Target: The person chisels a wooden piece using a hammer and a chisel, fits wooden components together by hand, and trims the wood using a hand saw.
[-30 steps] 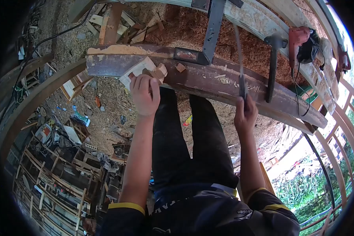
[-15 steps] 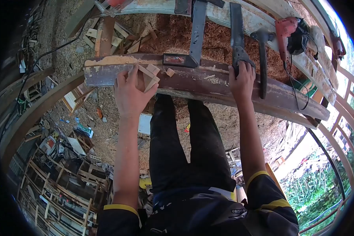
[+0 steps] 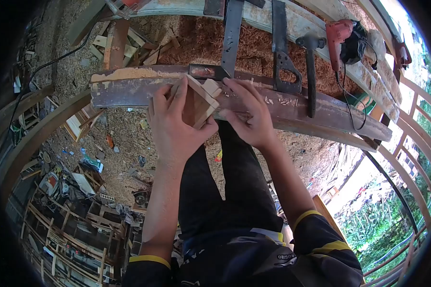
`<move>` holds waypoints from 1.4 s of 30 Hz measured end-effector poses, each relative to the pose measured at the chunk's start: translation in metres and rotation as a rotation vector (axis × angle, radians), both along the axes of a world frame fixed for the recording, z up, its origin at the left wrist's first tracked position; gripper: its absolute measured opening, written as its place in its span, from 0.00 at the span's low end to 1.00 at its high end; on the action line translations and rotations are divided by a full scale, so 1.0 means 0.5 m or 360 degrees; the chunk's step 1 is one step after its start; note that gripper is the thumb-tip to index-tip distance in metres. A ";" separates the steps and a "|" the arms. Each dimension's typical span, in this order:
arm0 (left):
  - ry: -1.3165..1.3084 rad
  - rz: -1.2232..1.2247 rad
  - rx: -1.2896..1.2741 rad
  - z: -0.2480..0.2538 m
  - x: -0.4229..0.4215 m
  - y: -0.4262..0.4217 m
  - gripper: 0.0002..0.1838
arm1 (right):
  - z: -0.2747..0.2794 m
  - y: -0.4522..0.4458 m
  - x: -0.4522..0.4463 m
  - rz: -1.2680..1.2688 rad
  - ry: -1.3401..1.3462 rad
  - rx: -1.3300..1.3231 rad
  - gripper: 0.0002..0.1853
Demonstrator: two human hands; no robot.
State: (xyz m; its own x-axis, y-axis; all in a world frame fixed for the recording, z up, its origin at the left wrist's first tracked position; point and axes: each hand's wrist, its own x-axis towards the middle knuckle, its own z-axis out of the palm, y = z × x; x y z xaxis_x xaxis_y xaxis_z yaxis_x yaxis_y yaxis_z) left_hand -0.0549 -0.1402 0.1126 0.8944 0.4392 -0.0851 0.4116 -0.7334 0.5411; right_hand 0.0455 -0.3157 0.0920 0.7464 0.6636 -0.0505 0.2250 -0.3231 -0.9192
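Observation:
My left hand (image 3: 170,124) is closed around a pale wooden piece (image 3: 203,101), whose strips meet at a notched end pointing right. It is held over a long brown beam (image 3: 129,93). Just right of that notched end, my right hand (image 3: 255,115) has its thumb and fingers spread, with nothing seen between them. On the beam, beyond my right hand, rests the handle of a handsaw (image 3: 287,74), its blade pointing away from me. A try square (image 3: 210,71) lies behind the wooden piece, partly hidden by it.
A hammer (image 3: 312,71) lies across the beam to the right. Beyond it, a red power drill (image 3: 337,43) with a cord sits on a pale plank (image 3: 301,29). Small wood chips (image 3: 282,102) dot the beam. Wood offcuts (image 3: 129,48) and shavings cover the ground.
My right hand has let go of the handsaw's handle and moved left to beside the wooden piece. My left hand has brought the piece rightward along the beam. The view has shifted slightly.

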 end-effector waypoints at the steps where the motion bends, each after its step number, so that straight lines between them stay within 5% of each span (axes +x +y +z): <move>1: -0.0011 0.0007 -0.0024 0.004 0.000 -0.002 0.48 | 0.002 0.006 -0.005 -0.0010 0.0008 0.0029 0.31; 30: -0.0706 0.0158 -0.0260 -0.008 -0.013 0.055 0.50 | 0.012 0.043 -0.084 -0.0015 -0.0422 0.0251 0.19; 42: -0.0859 0.0263 -0.0505 -0.020 -0.014 0.087 0.54 | 0.033 0.090 0.015 -0.0529 -0.0469 0.0092 0.13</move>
State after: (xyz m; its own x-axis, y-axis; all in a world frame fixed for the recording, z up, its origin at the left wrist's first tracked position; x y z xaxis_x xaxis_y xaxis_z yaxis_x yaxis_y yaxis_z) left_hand -0.0620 -0.0969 0.1027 0.7702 0.6024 0.2093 0.1147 -0.4537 0.8837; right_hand 0.0530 -0.2708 0.1087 0.8964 0.3810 0.2266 0.3730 -0.3720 -0.8500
